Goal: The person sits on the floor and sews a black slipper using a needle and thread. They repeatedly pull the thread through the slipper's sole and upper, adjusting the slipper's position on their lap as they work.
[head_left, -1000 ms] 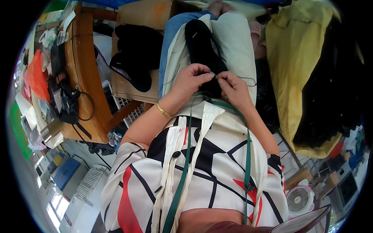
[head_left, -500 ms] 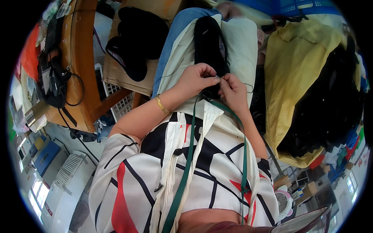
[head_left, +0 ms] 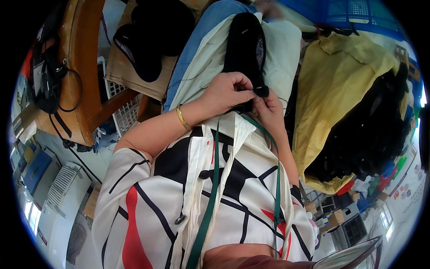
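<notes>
A black fabric slipper (head_left: 242, 49) with a patterned lining lies lengthwise on the pale apron (head_left: 201, 62) over my lap. My left hand (head_left: 226, 93) comes in over its near end, thumb and index finger pinched together; whatever is between them is too small to make out. Right beside it, my right hand (head_left: 268, 107) is closed with its fingertips around a small black fabric piece (head_left: 260, 91). The fingertips of both hands almost touch. Whether that piece is joined to the slipper cannot be seen. A thin dark thread (head_left: 181, 80) lies across the apron.
More black slippers (head_left: 143, 58) rest on a cardboard box (head_left: 118, 74) at the left, by a wooden table frame (head_left: 83, 76). On the right stands a yellow sack (head_left: 331, 85) filled with black items (head_left: 363, 130). A blue plastic basket (head_left: 354, 13) is at the far right.
The small black piece now shows upright at my right fingertips, where the fingers were pinched lower before. Both hands stay close together. The view has shifted a little.
</notes>
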Demonstrator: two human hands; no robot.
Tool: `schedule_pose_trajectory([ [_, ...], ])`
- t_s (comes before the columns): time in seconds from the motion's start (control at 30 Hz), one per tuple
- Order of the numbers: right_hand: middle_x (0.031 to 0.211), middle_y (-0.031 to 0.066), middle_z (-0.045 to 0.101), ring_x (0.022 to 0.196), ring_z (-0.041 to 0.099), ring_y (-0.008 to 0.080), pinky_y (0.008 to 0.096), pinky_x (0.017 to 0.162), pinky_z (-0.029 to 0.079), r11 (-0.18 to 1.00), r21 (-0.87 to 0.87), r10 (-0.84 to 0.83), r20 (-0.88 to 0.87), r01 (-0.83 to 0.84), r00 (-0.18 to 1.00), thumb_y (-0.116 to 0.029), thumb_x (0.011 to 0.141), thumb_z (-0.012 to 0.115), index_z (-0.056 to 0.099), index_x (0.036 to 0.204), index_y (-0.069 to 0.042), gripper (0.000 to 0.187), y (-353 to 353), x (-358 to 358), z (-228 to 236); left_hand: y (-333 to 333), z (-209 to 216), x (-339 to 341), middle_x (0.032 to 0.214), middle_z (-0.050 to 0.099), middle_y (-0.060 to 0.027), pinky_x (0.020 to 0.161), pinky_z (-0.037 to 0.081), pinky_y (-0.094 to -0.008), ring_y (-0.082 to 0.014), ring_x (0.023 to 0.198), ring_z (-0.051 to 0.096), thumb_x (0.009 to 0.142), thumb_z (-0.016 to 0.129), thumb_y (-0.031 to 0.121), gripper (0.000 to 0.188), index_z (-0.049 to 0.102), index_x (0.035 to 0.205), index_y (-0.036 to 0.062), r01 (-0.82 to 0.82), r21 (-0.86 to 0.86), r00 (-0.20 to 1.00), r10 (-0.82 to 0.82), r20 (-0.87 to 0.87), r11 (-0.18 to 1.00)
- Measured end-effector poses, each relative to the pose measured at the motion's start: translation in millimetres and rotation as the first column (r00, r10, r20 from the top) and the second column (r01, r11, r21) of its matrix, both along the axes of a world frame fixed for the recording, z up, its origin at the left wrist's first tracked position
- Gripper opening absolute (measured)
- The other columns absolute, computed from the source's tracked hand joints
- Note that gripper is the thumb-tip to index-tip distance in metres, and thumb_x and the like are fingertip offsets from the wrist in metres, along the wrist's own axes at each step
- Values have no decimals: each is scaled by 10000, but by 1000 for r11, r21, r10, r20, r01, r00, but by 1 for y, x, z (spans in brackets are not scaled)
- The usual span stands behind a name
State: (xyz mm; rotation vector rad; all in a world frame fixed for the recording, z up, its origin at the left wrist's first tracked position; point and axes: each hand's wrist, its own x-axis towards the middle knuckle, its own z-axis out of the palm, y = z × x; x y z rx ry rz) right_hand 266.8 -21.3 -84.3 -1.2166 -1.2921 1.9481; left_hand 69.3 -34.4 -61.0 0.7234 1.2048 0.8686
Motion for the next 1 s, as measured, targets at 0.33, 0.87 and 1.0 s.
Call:
schedule_pose_trajectory([
  [0.33, 940, -75, 568, 813, 470, 30, 187, 724, 397, 986, -31, 166, 60, -164, 984, -80, 979, 574, 635, 1177, -59, 208, 12, 16, 1, 1, 3, -5, 782, 645, -14, 628, 468, -209, -60, 699, 568, 805, 752, 120, 179, 668, 897, -8, 17, -27, 999, -16, 33, 999],
  [0.87, 728, -57, 526, 600, 461, 27, 187, 544, 373, 978, -189, 87, -19, -89, 996, -87, 987, 560, 627, 1013, -46, 83, 11, 7, 8, 4, -8, -13, 821, 652, 13, 647, 452, -180, -24, 726, 555, 808, 763, 83, 154, 689, 922, 10, 80, -7, 997, -80, 25, 997],
  [1.0, 704, -48, 528, 584, 475, 32, 191, 533, 384, 986, -149, 84, 16, -81, 996, -112, 988, 571, 593, 1036, -44, 86, 9, 1, 4, 5, -5, -14, 820, 658, 9, 653, 454, -185, -28, 731, 560, 803, 769, 89, 160, 696, 919, 5, 101, -17, 995, -101, 20, 995],
])
